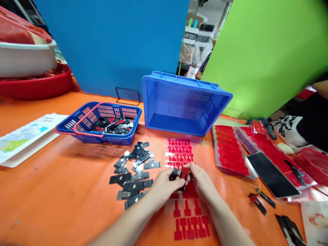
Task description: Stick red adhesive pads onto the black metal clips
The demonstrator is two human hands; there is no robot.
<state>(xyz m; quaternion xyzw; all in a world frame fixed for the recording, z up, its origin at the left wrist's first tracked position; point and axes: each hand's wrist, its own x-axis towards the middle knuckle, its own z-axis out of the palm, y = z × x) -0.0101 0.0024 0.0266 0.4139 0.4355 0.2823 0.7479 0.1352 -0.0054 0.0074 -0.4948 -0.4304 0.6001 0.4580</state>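
Red-faced black strip (183,175) held above red stickers (187,208). Left hand (165,184) grasps it; right hand (203,179) touches its edge, whether gripping, cannot tell. Loose black strips (134,186) lie left; beyond, blue basket (116,139) with more strips (112,126), blue crate (176,99) on side.

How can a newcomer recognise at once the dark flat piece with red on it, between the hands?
On the orange tabletop, find the large blue plastic crate. Nearer the viewer, the person's left hand and right hand meet at the dark flat piece. Its red face distinguishes it from the black-and-silver pieces heaped leftward.
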